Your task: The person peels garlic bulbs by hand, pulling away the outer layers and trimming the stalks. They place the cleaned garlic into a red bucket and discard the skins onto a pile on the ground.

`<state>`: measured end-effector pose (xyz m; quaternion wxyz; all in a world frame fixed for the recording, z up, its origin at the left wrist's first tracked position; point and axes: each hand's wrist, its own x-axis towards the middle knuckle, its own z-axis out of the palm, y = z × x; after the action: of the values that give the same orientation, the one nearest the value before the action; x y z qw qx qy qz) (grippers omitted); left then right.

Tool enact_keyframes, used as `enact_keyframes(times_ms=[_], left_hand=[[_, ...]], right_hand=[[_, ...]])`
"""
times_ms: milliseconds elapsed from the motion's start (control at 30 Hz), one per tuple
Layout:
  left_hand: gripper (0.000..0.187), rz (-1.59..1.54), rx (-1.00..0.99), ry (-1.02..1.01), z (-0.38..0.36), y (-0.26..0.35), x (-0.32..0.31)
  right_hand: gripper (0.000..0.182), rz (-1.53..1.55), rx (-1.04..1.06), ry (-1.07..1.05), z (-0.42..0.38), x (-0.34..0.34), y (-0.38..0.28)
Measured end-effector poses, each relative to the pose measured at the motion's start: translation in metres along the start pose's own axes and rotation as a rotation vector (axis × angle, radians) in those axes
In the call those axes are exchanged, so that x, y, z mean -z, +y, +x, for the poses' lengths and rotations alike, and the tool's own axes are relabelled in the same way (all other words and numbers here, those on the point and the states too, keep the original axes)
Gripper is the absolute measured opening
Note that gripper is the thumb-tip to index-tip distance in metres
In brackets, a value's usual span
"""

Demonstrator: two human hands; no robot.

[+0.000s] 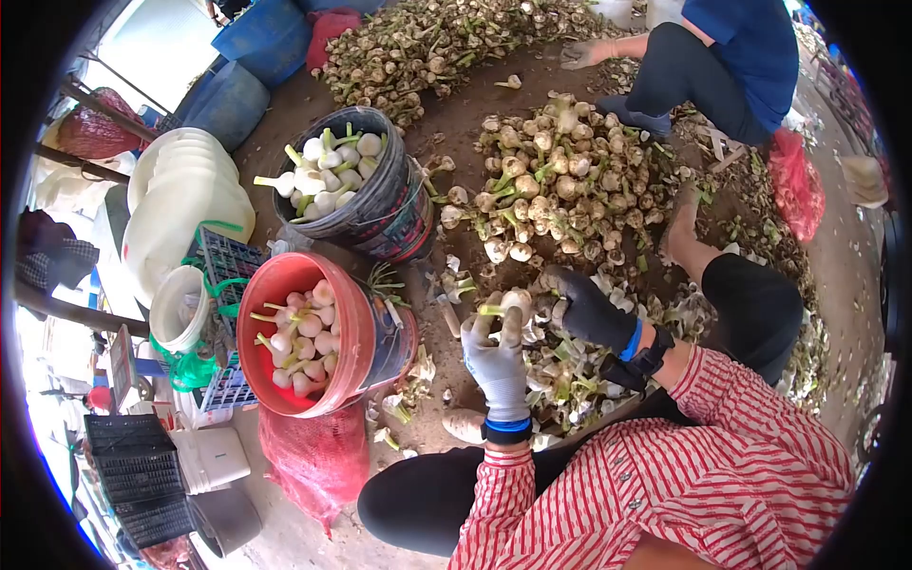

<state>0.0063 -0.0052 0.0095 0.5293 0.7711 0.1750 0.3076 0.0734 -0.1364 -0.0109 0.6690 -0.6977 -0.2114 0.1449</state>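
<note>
A garlic bulb (518, 302) with a short green stem is gripped in the fingers of my left hand (496, 366), which wears a pale grey glove. My right hand (597, 312), in a dark glove, is close beside the bulb with its fingers curled; what they hold, if anything, is hidden. Beneath both hands lies a heap of peeled garlic skins (570, 375). Just beyond them is a pile of unpeeled garlic (570, 171). To the left, a red bucket (255, 332) contains peeled bulbs, and a dark bucket (389, 204) behind it holds more.
Another person (736, 66) sits at the upper right, one hand on the ground by a larger garlic pile (446, 47). A red mesh sack (318, 461) lies beside the red bucket. Crates (133, 475), white tubs (180, 309) and blue barrels (261, 43) line the left side.
</note>
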Motion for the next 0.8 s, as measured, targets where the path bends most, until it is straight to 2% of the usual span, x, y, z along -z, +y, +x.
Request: enact_keyframes(times_ms=[33,67,100,133,167,233,267,333,367,433,467,500,567,600,633,700,733,800], left_hand=[[0.026,0.000,0.001,0.000,0.000,-0.002,0.001],[0.026,-0.050,0.085,-0.040,-0.001,-0.007,0.004],[0.028,-0.100,0.168,-0.079,0.000,-0.009,0.007],[0.022,-0.343,0.407,-0.148,0.003,-0.007,0.011],[0.018,-0.671,0.583,-0.176,0.003,-0.010,0.016],[0.022,-0.249,0.067,-0.291,0.000,-0.021,0.016],[0.022,-0.246,0.068,-0.288,-0.001,-0.025,0.016],[0.025,-1.125,0.745,-0.169,0.000,-0.023,0.015],[0.025,-1.123,0.747,-0.169,-0.001,-0.025,0.014],[0.025,-0.815,0.561,-0.011,-0.005,-0.039,0.013],[0.026,-1.133,0.887,-0.049,0.001,-0.056,0.026],[0.026,-1.132,0.887,-0.046,0.000,-0.053,0.025],[0.027,-0.888,0.691,-0.025,-0.001,-0.045,0.017],[0.028,-0.963,0.800,0.060,0.003,-0.040,0.013],[0.028,-0.965,0.805,0.054,0.001,-0.041,0.012],[0.026,-0.676,0.601,-0.107,-0.003,-0.043,0.012],[0.027,-0.584,0.585,-0.112,-0.004,-0.030,0.011],[0.028,-0.495,0.565,-0.161,-0.003,-0.031,0.013]], right_hand=[[0.033,0.005,0.043,-0.018,0.000,-0.001,0.000],[0.033,0.005,0.042,-0.019,0.001,0.002,0.000],[0.030,0.053,-0.078,-0.132,0.002,0.007,-0.001],[0.027,0.101,-0.199,-0.247,0.002,0.011,-0.004],[0.027,0.102,-0.200,-0.249,0.000,0.011,-0.012],[0.015,0.416,-0.216,-0.168,-0.004,0.011,-0.027],[0.015,0.418,-0.217,-0.172,-0.004,0.013,-0.013],[0.015,0.086,0.050,-0.280,-0.003,0.016,0.017],[0.015,0.088,0.049,-0.279,-0.006,0.019,0.017],[0.055,0.593,0.148,-0.504,-0.007,0.026,-0.033],[0.051,0.328,0.073,-0.552,-0.012,0.038,-0.055],[0.051,0.330,0.072,-0.555,-0.008,0.038,-0.059],[0.046,-0.099,0.025,-0.728,-0.001,0.034,-0.063],[0.043,-0.321,0.069,-0.592,-0.002,0.033,-0.051],[0.043,-0.324,0.063,-0.586,0.002,0.031,-0.048],[0.054,-0.466,0.476,-0.365,0.017,0.019,-0.047],[0.051,-0.402,0.550,-0.327,0.021,0.014,-0.045],[0.045,-0.318,0.530,-0.372,0.028,0.007,-0.033]])
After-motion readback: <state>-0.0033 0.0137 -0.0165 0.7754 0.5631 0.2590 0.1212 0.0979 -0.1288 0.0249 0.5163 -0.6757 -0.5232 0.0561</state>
